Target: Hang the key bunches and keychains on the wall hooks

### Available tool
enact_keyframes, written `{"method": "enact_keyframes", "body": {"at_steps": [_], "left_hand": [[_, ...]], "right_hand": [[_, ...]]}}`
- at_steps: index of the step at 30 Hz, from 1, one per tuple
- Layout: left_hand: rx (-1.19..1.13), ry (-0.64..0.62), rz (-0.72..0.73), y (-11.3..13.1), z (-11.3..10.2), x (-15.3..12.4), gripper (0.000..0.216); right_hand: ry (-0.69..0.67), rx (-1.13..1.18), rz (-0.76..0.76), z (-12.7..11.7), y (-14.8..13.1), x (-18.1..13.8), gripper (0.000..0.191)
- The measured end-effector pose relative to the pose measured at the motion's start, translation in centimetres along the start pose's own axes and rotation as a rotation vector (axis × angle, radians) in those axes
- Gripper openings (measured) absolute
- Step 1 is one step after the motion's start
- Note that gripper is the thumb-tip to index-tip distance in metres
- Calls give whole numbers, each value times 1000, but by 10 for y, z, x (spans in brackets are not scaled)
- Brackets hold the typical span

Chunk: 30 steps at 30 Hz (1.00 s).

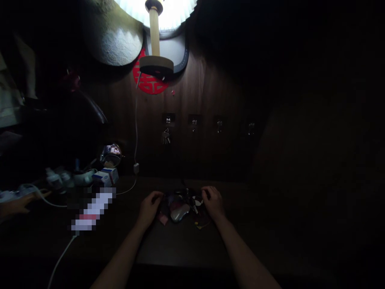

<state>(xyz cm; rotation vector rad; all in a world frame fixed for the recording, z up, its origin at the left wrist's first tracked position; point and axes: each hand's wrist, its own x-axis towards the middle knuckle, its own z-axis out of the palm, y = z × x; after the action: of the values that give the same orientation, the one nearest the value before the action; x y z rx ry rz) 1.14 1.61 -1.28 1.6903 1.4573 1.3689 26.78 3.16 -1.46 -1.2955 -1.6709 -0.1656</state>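
Note:
A small pile of mixed items lies on the dark table between my hands. Nearest me in it is a shiny silver, rounded object point(179, 212) shaped like a computer mouse. Keys point(195, 208) and a white oval piece point(197, 201) sit at the pile's right, and a pinkish piece point(163, 218) at its left front. My left hand point(149, 208) rests at the left edge, fingers loosely bent and apart. Opposite it, my right hand point(214, 202) curves round the right edge, fingertips down by the white piece. Neither hand visibly holds anything. Dim light hides the pile's back.
A lit lamp point(155, 36) hangs on the wooden wall above a row of hooks, one with keys point(166, 136). Bottles point(54, 178), small boxes point(105, 176) and a round mirror point(111, 154) stand at left. A cable point(61, 255) runs to a blurred-out rectangle.

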Motion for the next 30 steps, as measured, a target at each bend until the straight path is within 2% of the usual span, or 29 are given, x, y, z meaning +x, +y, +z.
{"method": "enact_keyframes", "body": {"at_steps": [12,20,24,30], "left_hand": [[-26,4,-29,3,-1,-2,24],[50,-99,34,8,0,-6,24],[49,-119,56,6,-1,-7,34],[127,-189,116,-1,1,-5,57]], "right_hand": [[-68,-6,-4,1,-2,3,18],[-125,3,-50,-4,-18,2,18],[-225,37,-122,-9,-30,-1,22],[-459,69,-272,-19,-52,-7,35]]}}
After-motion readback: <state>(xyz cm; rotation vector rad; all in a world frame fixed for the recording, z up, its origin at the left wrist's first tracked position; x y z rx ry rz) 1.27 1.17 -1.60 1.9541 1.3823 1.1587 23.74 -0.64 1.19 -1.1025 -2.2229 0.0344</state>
